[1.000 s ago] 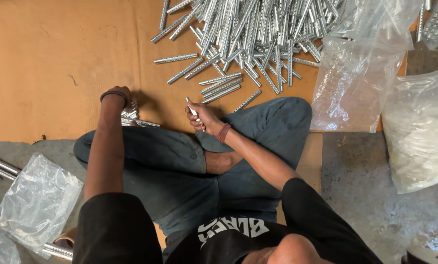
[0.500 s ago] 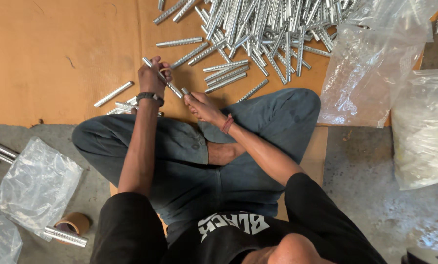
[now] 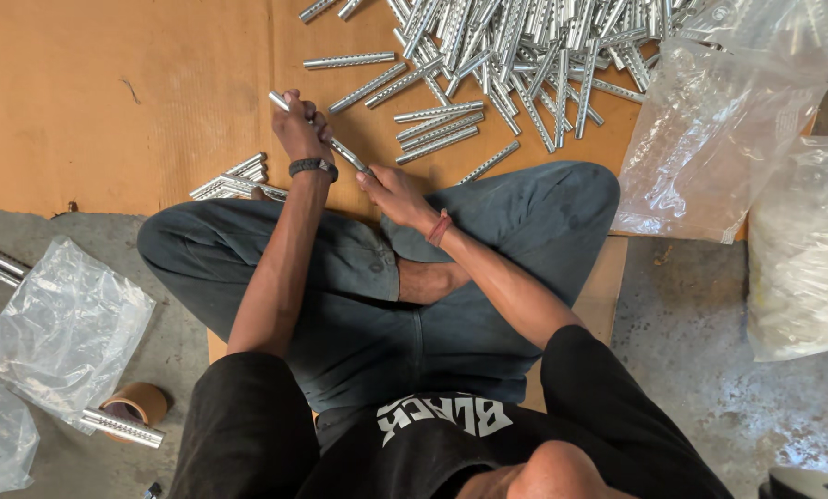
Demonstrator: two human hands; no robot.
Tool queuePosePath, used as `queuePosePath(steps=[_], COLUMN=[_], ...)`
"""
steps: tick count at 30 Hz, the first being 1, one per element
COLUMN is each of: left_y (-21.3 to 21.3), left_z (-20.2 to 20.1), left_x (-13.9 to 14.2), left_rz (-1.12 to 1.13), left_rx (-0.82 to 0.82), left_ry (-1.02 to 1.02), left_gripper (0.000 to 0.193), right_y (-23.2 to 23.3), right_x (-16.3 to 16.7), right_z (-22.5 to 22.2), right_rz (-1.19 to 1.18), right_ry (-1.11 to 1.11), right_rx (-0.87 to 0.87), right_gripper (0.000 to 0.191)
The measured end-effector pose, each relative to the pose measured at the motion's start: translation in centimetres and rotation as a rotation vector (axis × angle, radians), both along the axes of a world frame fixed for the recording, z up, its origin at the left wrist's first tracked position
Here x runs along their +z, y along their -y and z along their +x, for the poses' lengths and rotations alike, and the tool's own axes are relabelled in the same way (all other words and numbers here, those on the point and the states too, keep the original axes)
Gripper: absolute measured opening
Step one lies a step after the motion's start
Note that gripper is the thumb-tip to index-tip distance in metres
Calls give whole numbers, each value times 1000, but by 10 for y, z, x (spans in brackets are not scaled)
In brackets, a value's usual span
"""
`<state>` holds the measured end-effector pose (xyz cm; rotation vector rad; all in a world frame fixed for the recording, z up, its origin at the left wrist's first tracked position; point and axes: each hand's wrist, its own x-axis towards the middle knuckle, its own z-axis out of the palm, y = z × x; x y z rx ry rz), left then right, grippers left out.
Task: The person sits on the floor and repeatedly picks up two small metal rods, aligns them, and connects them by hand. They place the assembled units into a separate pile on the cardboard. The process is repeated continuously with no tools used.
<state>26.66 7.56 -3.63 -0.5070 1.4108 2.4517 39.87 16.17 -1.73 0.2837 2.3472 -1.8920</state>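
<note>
Moved up off the small stack beside the knee and now closed around the far end of a perforated metal strip (image 3: pixel 326 137), the left hand (image 3: pixel 301 127); a second ago low over that stack, half a second ago already lifting. Left behind on the cardboard sheet (image 3: pixel 90 102), the small stack of finished strips (image 3: pixel 233 180), just beside the left knee. Further left, on the concrete, a crumpled clear bag (image 3: pixel 62 328) with a tape roll (image 3: pixel 136 402) and one loose strip at its lower edge. At the centre, held slanting between both hands above the crossed legs, the strip itself: upper end hidden in the left fist, lower end pinched by the fingertips of the right hand (image 3: pixel 391 189), which seems barely shifted from where it sat earlier. Probably a check or a fit of some small part at the near end; too small to tell which. Best done with the left grip firm and well apart from the right, the strip kept level and clear of the jeans, the right fingertips kept free for the fine work. To the right, the big heap of loose strips (image 3: pixel 525 46) near the top edge, then two large clear bags (image 3: pixel 710 139), one on the cardboard's corner, one on the floor.
</note>
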Motion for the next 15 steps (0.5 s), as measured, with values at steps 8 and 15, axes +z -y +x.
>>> queuePosePath(steps=[8, 15], left_y=[-15, -31], left_z=[15, -28], left_x=[6, -3], left_rz=[327, -301], left_rx=[-220, 20], left_ry=[-72, -98], left_gripper=[16, 22], right_y=[-13, 4], right_x=[0, -41], right_z=[3, 3], right_rz=[-1334, -227], right_ry=[426, 54], right_rx=[159, -45], right_gripper=[31, 35])
